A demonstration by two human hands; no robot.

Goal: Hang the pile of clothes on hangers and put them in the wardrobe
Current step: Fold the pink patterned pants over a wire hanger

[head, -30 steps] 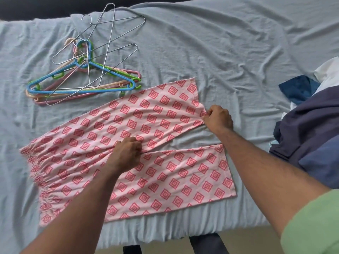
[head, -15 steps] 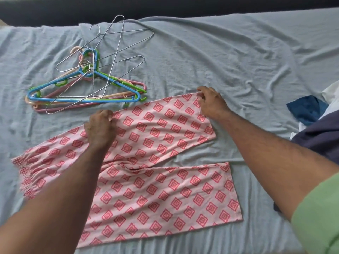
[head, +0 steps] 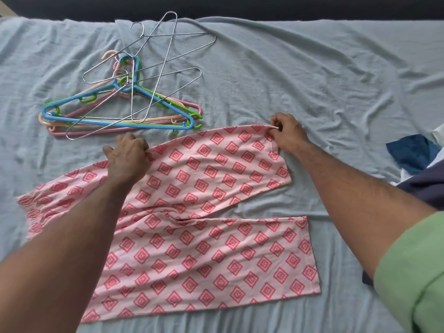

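On a wrinkled grey-blue bedsheet [head: 300, 75] beside tangled hangers [head: 125, 97], the left hand [head: 127, 157] and right hand [head: 288, 133] each pinch the pink patterned trousers [head: 204, 188].

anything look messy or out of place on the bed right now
Nothing is damaged or spilled. The hangers lie in a tangled heap, wire ones crossed over plastic ones. The pink trousers are spread with their legs splayed apart, the left hand and right hand gripping the far leg's edge.

Bare forearms; right sleeve [head: 415, 272] light green (rolled up).
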